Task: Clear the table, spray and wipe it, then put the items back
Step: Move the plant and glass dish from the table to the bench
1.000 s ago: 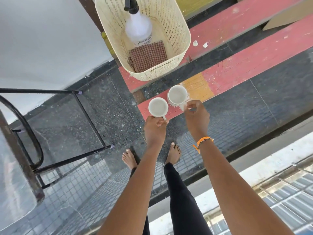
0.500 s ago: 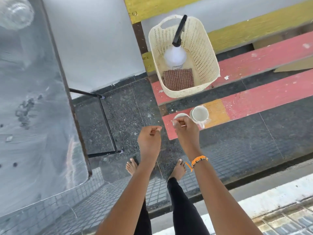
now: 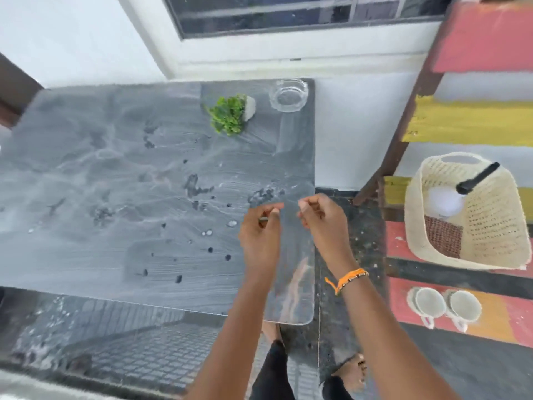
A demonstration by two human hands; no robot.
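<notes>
The grey glass-topped table [image 3: 115,183] is streaked and spotted with dirt. At its far right stand a small green plant [image 3: 227,114] and a clear glass ashtray [image 3: 288,95]. My left hand [image 3: 259,235] and my right hand [image 3: 323,223] hover over the table's right edge, fingers loosely curled, holding nothing. Two white cups [image 3: 429,303] [image 3: 464,306] sit side by side on the painted bench [image 3: 496,316] at the right. Further back on the bench, a cream basket [image 3: 490,226] holds a white spray bottle [image 3: 444,202] and a checked cloth [image 3: 442,236].
A white wall with a window runs behind the table. The red and yellow bench back rises at the right. Dark floor shows in the gap between table and bench, where my bare feet stand.
Both hands have let go of the two cups, which stay on the bench. My view has swung left from the bench to the table, and my hands now hang over its right edge.
</notes>
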